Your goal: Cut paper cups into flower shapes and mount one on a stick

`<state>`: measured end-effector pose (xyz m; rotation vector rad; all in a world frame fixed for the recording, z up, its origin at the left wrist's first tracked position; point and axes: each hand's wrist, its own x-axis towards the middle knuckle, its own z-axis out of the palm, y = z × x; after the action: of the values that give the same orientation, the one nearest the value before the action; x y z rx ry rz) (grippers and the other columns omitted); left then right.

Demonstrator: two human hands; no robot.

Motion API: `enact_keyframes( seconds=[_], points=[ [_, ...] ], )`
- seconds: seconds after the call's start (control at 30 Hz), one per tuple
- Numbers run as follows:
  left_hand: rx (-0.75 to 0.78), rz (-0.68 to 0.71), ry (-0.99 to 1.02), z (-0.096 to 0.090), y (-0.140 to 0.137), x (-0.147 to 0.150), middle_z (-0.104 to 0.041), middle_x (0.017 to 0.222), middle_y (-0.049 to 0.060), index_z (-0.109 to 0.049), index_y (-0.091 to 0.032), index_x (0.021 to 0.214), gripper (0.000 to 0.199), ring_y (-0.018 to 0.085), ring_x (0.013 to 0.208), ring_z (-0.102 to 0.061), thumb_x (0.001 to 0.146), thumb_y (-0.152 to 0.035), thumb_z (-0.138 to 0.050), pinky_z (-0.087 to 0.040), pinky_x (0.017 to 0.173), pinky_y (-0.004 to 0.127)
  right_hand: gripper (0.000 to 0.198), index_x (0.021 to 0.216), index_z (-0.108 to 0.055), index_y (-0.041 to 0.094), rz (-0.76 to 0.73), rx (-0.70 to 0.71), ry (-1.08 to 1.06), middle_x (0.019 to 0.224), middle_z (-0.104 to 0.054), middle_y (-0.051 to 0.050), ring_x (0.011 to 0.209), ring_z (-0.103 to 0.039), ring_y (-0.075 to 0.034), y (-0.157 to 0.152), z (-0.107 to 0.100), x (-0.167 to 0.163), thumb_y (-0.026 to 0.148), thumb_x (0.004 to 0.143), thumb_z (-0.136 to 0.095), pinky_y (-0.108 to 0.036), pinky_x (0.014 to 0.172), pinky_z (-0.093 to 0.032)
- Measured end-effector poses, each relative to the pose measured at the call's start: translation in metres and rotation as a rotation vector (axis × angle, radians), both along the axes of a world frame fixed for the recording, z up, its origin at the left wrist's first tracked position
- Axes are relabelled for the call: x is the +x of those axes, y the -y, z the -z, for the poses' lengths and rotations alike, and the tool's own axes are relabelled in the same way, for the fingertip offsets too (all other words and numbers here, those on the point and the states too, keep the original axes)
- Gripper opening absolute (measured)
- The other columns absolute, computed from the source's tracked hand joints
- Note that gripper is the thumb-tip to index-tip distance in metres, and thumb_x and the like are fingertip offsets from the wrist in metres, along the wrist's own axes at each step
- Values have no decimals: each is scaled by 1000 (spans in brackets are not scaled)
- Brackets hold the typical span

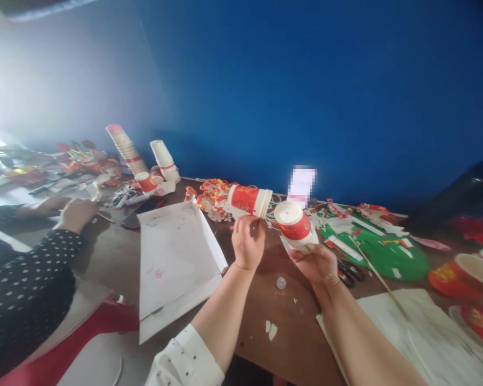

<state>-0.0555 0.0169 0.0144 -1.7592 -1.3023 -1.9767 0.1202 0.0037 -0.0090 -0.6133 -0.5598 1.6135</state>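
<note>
A short stack of red and white paper cups (pixel 247 200) is on its side, rims toward the right. The curled fingers of my left hand (pixel 249 241) are closed at the rims from below. Beside it, my right hand (pixel 316 262) grips another red and white paper cup (pixel 293 224) near its rim. This cup is tilted with its white base up. A white piece at its lower edge is partly hidden by my fingers.
A white box lid (pixel 181 257) lies left of my arms. Cup stacks (pixel 126 150) lean at the back left, near a co-worker's hands (pixel 76 212). To the right are green paper (pixel 406 257) with scraps, scissors (pixel 350 272) and a stick (pixel 378 276). A blue wall (pixel 285 96) stands behind.
</note>
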Motion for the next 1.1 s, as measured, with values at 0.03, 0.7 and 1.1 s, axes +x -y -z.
enact_keyframes(
  seconds=[0.03,0.7,1.1],
  points=[
    [-14,13,-25,0,0,1,-62,85,5,-56,-17,90,10,15,86,-59,82,-13,-57,-48,82,31,33,88,-66,29,8,-7,-9,80,-68,3,73,-59,-14,-1,0,-1,16,58,-67,-26,55,-44],
    [-124,109,-224,4,7,5,-61,89,6,-55,-20,89,15,18,87,-58,79,-9,-55,-50,79,31,41,106,-65,25,6,112,69,89,-66,1,65,-54,-12,-4,-2,-9,12,68,-70,-22,47,-39],
    [-247,260,-395,11,9,15,-60,88,6,-57,-20,85,12,19,87,-54,79,-10,-54,-50,80,34,43,106,-65,24,54,17,68,97,-69,0,88,-62,-17,-6,4,-5,13,65,-73,-23,60,-48]
  ],
)
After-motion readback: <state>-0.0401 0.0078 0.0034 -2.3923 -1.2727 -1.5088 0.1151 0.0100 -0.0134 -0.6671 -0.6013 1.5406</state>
